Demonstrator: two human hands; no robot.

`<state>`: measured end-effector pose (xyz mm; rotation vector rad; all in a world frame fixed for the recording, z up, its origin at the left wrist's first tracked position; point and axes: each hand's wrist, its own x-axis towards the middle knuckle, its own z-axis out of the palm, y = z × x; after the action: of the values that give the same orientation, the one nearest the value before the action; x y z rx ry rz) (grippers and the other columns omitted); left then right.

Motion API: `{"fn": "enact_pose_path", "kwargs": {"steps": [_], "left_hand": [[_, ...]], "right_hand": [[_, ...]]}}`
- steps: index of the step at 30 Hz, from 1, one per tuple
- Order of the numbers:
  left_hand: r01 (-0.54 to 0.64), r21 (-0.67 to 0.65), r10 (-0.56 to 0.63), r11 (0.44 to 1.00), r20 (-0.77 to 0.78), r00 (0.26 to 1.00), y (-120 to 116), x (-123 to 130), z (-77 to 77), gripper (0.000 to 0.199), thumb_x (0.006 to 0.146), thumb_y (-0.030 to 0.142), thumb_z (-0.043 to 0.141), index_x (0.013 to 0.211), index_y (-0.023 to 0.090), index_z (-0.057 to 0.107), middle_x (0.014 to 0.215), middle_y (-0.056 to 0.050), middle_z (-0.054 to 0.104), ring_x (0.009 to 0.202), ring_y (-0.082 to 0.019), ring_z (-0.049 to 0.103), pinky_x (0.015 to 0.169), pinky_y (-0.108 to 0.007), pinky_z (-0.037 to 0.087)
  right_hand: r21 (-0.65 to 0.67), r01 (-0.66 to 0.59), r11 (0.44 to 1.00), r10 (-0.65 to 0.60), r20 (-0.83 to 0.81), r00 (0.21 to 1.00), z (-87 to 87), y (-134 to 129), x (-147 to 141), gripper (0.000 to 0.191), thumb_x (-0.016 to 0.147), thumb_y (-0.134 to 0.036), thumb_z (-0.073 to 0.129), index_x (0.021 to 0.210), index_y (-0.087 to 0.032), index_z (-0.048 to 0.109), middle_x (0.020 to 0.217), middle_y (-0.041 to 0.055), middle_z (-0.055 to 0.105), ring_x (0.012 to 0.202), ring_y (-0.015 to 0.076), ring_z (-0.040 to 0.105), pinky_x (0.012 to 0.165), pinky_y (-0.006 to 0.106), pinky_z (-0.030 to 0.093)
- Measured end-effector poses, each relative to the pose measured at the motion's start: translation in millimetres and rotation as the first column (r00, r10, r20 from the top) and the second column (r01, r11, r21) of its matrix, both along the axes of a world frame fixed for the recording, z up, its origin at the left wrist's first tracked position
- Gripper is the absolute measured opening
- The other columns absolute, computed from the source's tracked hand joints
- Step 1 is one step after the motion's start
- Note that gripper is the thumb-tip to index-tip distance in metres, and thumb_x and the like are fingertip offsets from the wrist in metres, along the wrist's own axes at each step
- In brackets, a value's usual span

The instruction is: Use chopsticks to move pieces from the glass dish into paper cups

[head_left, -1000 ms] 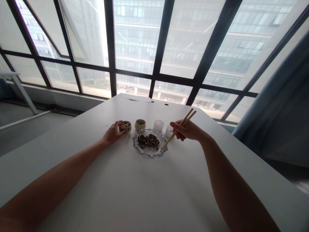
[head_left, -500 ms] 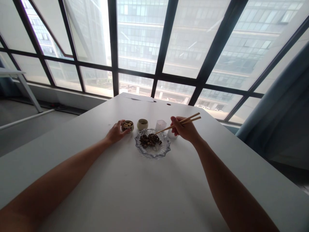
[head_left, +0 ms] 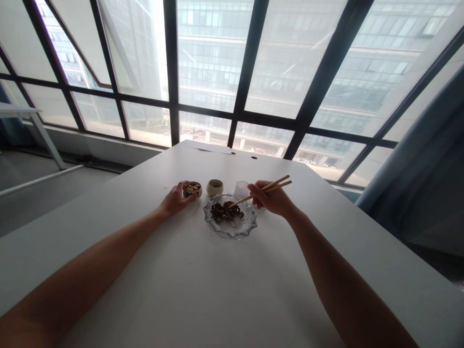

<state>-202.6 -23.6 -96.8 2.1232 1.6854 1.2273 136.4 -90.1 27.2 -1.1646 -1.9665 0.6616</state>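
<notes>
My left hand [head_left: 176, 199] is closed around the left side of a small cup [head_left: 192, 195] with dark markings, which stands on the table and holds pale nuts that look like pistachios. In my right hand [head_left: 270, 197] is a pair of wooden chopsticks [head_left: 270, 186], slanting down to the left. Their tips touch a pile of dark sunflower seeds [head_left: 224, 212] in a clear glass dish [head_left: 248, 229] with a scalloped rim. A second small beige cup [head_left: 215, 187] sits behind the dish. Beside it stands a translucent faceted cup [head_left: 241, 188]; my right hand mostly hides another pale cup.
Everything rests on a white table [head_left: 217, 299]. Paper [head_left: 206, 146] and two dark round holes lie toward its far edge. Framed windows rise beyond, with a blue-grey curtain [head_left: 416, 159] on the right and another white table [head_left: 21, 112] at far left.
My right hand and the chopsticks have moved left and slightly down, bringing the tips further into the seed pile. My left hand remains on the cup.
</notes>
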Motion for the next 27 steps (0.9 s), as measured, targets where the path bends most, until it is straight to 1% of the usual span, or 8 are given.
{"fn": "enact_pose_path", "kwargs": {"steps": [5,9,12,15,18,23,27], "left_hand": [[0.010,0.003,-0.010,1.000,0.001,1.000,-1,0,0.4,0.067,0.079,0.054,0.066,0.132,0.016,0.051,0.123,-0.018,0.066,0.112,-0.032,0.064,0.097,-0.049,0.052],[0.011,0.000,-0.011,1.000,0.003,1.000,0,-1,-0.3,0.067,0.079,0.055,0.066,0.132,0.017,0.051,0.124,-0.017,0.066,0.113,-0.032,0.064,0.098,-0.049,0.051],[0.016,-0.001,-0.016,1.000,0.011,1.000,1,-1,-0.8,0.067,0.078,0.055,0.066,0.133,0.019,0.051,0.123,-0.016,0.066,0.113,-0.032,0.063,0.099,-0.049,0.051],[0.021,0.002,-0.021,1.000,0.025,0.999,1,-1,-0.8,0.068,0.078,0.055,0.066,0.133,0.017,0.051,0.122,-0.017,0.066,0.113,-0.033,0.064,0.099,-0.050,0.051],[0.015,0.005,-0.015,1.000,0.026,1.000,1,0,-0.3,0.068,0.078,0.055,0.066,0.132,0.015,0.052,0.122,-0.018,0.066,0.112,-0.034,0.064,0.098,-0.051,0.051],[0.017,0.003,-0.017,1.000,0.015,1.000,0,0,-0.3,0.069,0.079,0.056,0.064,0.133,0.016,0.051,0.123,-0.018,0.066,0.113,-0.034,0.063,0.099,-0.051,0.051],[0.015,0.003,-0.015,1.000,0.017,1.000,1,0,-1.5,0.066,0.079,0.054,0.065,0.132,0.017,0.052,0.123,-0.018,0.065,0.114,-0.034,0.063,0.099,-0.050,0.051]], "right_hand": [[0.003,0.016,1.000,-0.016,-0.034,0.999,0.5,1,1,0.063,0.080,-0.079,0.053,0.069,-0.018,0.059,0.051,0.0026,0.063,0.038,0.0108,0.055,0.036,0.020,0.039],[-0.003,0.071,0.997,-0.071,-0.106,0.992,3.2,2,3,0.065,0.078,-0.082,0.053,0.068,-0.018,0.059,0.048,0.0027,0.061,0.035,0.0112,0.053,0.034,0.021,0.038],[-0.015,0.100,0.995,-0.101,-0.134,0.986,0.3,7,5,0.066,0.076,-0.084,0.054,0.067,-0.019,0.059,0.048,0.0033,0.062,0.035,0.0120,0.054,0.034,0.022,0.039],[-0.019,0.101,0.995,-0.102,-0.132,0.986,-4.2,12,7,0.065,0.074,-0.084,0.055,0.067,-0.019,0.059,0.050,0.0035,0.063,0.037,0.0124,0.055,0.035,0.022,0.041],[-0.013,0.100,0.995,-0.101,-0.123,0.987,-5.2,12,8,0.065,0.076,-0.083,0.055,0.068,-0.019,0.059,0.050,0.0033,0.063,0.037,0.0120,0.055,0.035,0.022,0.040],[-0.011,0.098,0.995,-0.099,-0.072,0.993,-0.1,6,7,0.065,0.078,-0.082,0.054,0.065,-0.018,0.058,0.046,0.0026,0.060,0.034,0.0108,0.052,0.034,0.021,0.039],[0.038,0.112,0.993,-0.110,-0.052,0.993,3.5,1,5,0.065,0.080,-0.081,0.051,0.064,-0.018,0.059,0.047,0.0030,0.060,0.035,0.0110,0.052,0.035,0.021,0.039]]}}
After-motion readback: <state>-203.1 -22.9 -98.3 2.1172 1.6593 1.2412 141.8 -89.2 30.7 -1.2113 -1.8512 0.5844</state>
